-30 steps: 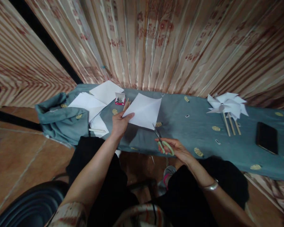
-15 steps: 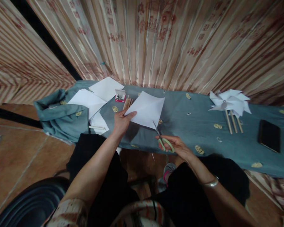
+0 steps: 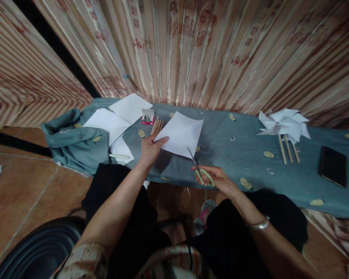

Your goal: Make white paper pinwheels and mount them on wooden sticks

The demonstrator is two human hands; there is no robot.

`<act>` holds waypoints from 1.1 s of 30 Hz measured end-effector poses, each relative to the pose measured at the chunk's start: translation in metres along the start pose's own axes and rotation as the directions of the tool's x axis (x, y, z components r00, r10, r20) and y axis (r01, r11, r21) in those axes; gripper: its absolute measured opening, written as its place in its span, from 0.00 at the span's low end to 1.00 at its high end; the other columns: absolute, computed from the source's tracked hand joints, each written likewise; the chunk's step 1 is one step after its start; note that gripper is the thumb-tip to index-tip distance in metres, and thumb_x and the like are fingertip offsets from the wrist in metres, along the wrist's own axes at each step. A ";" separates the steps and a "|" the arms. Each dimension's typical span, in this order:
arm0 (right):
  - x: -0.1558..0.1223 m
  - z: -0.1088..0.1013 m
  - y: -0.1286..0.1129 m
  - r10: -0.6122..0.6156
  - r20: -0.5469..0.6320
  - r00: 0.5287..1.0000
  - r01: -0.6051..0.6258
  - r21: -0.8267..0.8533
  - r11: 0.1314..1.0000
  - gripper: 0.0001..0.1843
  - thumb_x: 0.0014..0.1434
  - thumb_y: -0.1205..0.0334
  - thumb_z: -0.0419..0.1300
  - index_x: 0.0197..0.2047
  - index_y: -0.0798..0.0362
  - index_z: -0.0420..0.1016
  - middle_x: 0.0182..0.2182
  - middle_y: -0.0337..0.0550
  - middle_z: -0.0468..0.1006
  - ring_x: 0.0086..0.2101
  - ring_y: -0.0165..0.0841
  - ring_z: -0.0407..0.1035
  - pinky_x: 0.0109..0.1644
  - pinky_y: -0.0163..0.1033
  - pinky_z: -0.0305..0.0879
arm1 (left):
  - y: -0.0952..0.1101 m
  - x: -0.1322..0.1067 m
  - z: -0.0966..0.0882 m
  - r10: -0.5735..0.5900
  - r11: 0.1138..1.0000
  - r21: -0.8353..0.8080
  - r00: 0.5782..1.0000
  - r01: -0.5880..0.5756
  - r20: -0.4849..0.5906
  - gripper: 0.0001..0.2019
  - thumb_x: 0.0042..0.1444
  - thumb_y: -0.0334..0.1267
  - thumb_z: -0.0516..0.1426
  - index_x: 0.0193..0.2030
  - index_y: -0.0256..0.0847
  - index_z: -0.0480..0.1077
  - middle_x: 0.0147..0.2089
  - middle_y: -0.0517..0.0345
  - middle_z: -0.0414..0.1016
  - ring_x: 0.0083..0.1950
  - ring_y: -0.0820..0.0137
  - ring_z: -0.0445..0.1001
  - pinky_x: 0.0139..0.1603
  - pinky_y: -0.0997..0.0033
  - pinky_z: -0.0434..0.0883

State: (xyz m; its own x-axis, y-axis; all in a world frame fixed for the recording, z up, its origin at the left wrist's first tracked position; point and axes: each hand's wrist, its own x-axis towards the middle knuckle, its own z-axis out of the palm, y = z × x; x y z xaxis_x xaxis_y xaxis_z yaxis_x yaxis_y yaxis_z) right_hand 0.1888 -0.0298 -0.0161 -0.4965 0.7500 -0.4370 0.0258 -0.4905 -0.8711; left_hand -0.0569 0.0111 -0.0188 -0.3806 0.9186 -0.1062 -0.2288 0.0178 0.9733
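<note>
A white square sheet of paper is pinched at its left corner by my left hand, thumb on top. My right hand grips scissors with light green handles. Their blades lie at the sheet's lower right corner; I cannot tell how far the cut runs. Just beyond my left hand are several thin wooden sticks, partly covered by the sheet. Near them stands a small open red-and-white box with small metal pieces inside.
White paper sheets lie at the left, with a pale pen-like stick nearby. Paper pinwheels on wooden sticks and a black phone lie at the right on the green cloth. A striped curtain hangs behind. A black round stool stands lower left.
Almost nothing differs. The view has shifted very slightly, while both hands, the sheet and the scissors keep practically the same places.
</note>
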 end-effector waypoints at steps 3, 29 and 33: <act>0.000 0.000 0.001 -0.009 0.002 1.000 0.009 -0.005 1.000 0.27 0.41 0.51 0.73 0.44 0.55 0.82 0.26 0.42 0.76 0.25 0.27 0.66 0.29 0.34 0.63 | 0.001 0.000 0.000 0.007 1.000 -0.010 1.000 -0.007 -0.003 0.13 0.35 0.39 0.69 0.31 0.35 0.79 0.26 0.59 0.78 0.25 0.72 0.71 0.29 0.73 0.70; 0.004 0.005 0.003 -0.023 -0.051 0.998 0.023 -0.008 1.000 0.27 0.40 0.45 0.72 0.40 0.54 0.82 0.24 0.39 0.75 0.24 0.25 0.66 0.28 0.33 0.64 | -0.004 -0.002 0.002 -0.003 0.999 0.041 0.999 0.001 0.036 0.14 0.36 0.40 0.68 0.31 0.35 0.79 0.26 0.59 0.77 0.25 0.72 0.71 0.29 0.71 0.70; 0.005 0.005 0.005 -0.029 -0.051 0.998 0.029 0.014 0.999 0.26 0.40 0.46 0.72 0.40 0.53 0.82 0.25 0.39 0.76 0.24 0.25 0.66 0.28 0.33 0.64 | -0.006 -0.004 0.004 -0.026 0.998 0.051 0.999 0.024 0.041 0.14 0.36 0.41 0.69 0.30 0.35 0.79 0.25 0.58 0.76 0.24 0.72 0.71 0.28 0.71 0.69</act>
State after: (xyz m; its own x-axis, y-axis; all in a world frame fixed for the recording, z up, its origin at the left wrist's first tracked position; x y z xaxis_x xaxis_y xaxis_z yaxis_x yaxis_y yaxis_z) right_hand 0.1823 -0.0309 -0.0212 -0.4521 0.7854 -0.4227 -0.0007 -0.4743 -0.8804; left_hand -0.0499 0.0088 -0.0230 -0.3377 0.9332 -0.1228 -0.1921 0.0594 0.9796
